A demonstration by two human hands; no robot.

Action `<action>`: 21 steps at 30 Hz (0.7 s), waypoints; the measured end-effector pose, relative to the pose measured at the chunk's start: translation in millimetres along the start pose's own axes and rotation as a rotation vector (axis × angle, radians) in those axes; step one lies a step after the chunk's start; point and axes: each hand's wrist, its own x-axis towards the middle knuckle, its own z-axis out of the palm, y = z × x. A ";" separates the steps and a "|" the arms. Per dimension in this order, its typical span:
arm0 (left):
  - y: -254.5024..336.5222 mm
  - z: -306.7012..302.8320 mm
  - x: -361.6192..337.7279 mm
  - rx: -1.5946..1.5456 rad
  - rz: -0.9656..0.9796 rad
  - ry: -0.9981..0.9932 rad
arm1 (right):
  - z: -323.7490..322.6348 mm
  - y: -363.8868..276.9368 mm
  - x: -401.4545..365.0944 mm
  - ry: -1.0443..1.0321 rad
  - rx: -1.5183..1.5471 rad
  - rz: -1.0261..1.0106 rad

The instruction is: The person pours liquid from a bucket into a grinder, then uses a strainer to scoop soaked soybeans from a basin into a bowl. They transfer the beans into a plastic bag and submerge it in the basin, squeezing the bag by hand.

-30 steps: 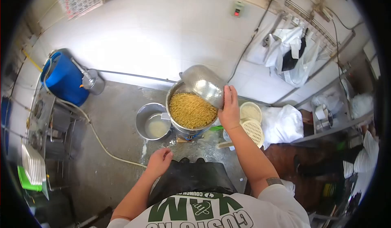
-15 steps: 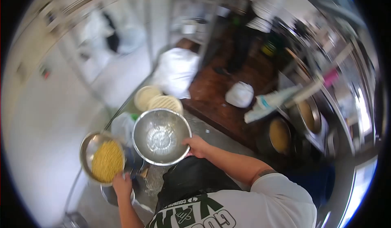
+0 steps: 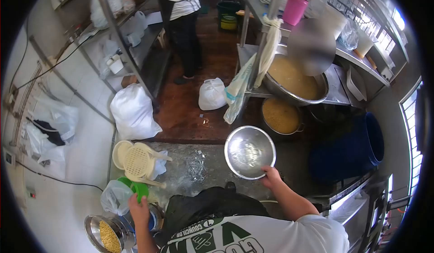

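My right hand (image 3: 271, 177) grips the rim of a shiny steel mixing bowl (image 3: 250, 152), with nothing but reflections showing inside it. The bowl hangs over the floor, in front of a pot of yellowish liquid (image 3: 281, 116). My left hand (image 3: 139, 209) is held low on the left, apparently holding nothing, thumb and fingers a little apart. Beside its fingertips is a green plastic container (image 3: 140, 189). Below and left of that hand rests another steel bowl (image 3: 92, 229) with yellow bean-like grains (image 3: 109, 237) in it.
A big metal pot (image 3: 316, 100) stands on the steel shelf at right, a blue drum (image 3: 348, 149) below. Cream plastic stools (image 3: 138, 160) and white sacks (image 3: 133, 110) are on the left. A co-worker (image 3: 178, 22) stands at the back on the raised brown floor.
My view has turned right. My right hand has carried the steel bowl rightward, toward the pots. My left hand has come off the rim of the bowl of grains.
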 end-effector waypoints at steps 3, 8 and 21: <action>89.3 54.2 32.5 -0.098 0.226 -0.083 | -72.0 -40.8 3.6 0.101 0.180 -0.124; 231.3 120.0 75.8 -0.227 0.275 -0.315 | -135.1 -127.7 -0.2 0.338 0.231 -0.362; 410.2 282.6 227.0 -0.172 0.571 -0.655 | -159.4 -371.0 67.4 0.725 0.627 -0.741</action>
